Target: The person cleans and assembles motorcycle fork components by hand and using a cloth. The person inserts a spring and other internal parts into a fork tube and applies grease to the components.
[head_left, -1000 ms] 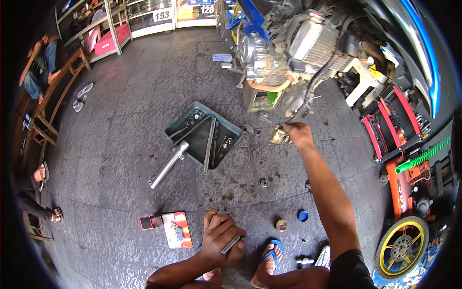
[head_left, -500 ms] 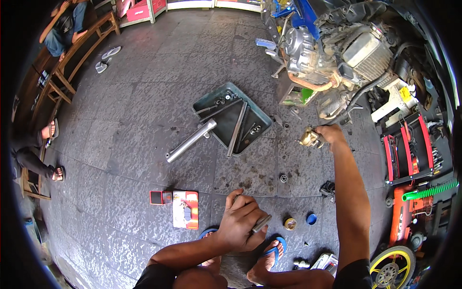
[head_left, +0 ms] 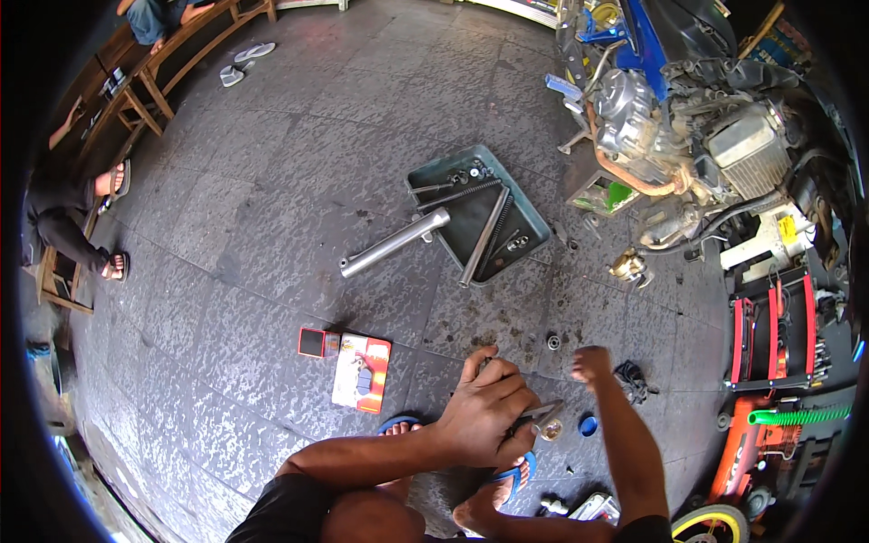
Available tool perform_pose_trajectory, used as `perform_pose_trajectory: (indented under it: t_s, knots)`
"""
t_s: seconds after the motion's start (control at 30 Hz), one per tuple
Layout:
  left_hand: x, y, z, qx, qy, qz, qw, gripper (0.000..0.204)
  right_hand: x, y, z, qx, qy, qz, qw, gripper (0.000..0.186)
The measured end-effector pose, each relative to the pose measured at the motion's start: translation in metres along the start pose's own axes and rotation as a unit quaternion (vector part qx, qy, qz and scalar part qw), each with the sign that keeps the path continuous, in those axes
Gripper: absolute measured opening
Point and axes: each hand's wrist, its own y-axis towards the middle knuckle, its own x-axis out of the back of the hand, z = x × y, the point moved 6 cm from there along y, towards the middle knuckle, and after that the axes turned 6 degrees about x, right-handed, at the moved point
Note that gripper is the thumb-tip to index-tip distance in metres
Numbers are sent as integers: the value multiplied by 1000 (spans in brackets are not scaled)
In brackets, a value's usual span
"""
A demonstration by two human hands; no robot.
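My left hand point(head_left: 493, 412) is closed around a flat grey metal piece point(head_left: 541, 410), whose ends stick out past the fingers; the grip hides its middle. My right hand point(head_left: 593, 364) hovers over the floor with its fingers curled, between a small round metal part point(head_left: 554, 343) and a black tangled bundle point(head_left: 635, 382). Whatever it may hold is hidden. Farther off lies a brass-coloured brake caliper point(head_left: 631, 267), apart from both hands. Below my left hand stand an opened tin of amber grease point(head_left: 550, 430) and a blue lid point(head_left: 588, 425).
A dark tray point(head_left: 453, 240) holds springs, tubes and small parts; a silver fork leg point(head_left: 396, 242) leans at its edge. A red-and-white box point(head_left: 361, 373) lies left. A partly dismantled motorcycle point(head_left: 670, 127) and a red tool rack point(head_left: 774, 330) stand right. People sit on a bench point(head_left: 149, 68) left.
My right hand has left the brass-coloured caliper and come back toward me; the caliper lies on the floor. My left hand keeps the metal piece. The view has shifted.
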Motion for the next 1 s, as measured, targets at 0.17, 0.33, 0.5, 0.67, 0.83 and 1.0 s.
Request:
perform_pose_trajectory:
  t_s: [0.17, 0.33, 0.5, 0.67, 0.83, 1.0]
  knots:
    - [-5, 0, -3, 5, -7, 26, 1000, 28, -183, -14, 5, 146, -267, 90, 948, 17]
    - [-4, -1, -5, -1, 10, 23, 1000, 28, -268, -52, 98, 272, -97, 30, 957, 16]
    - [-3, -3, -9, -7, 0, 17, 1000, 26, -224, -103, 90, 339, -313, 154, 873, 14]
    - [-2, -9, -19, -44, -17, 5, 999, 22, -65, -211, -24, 221, -479, 129, 840, 22]
    - [-11, -21, -19, -72, -28, -53, 996, 13, 87, -329, -204, -31, -230, -98, 968, 21]
    - [-20, -22, -15, -77, -62, 24, 995, 37, 133, -443, -412, -79, 56, -269, 958, 25]
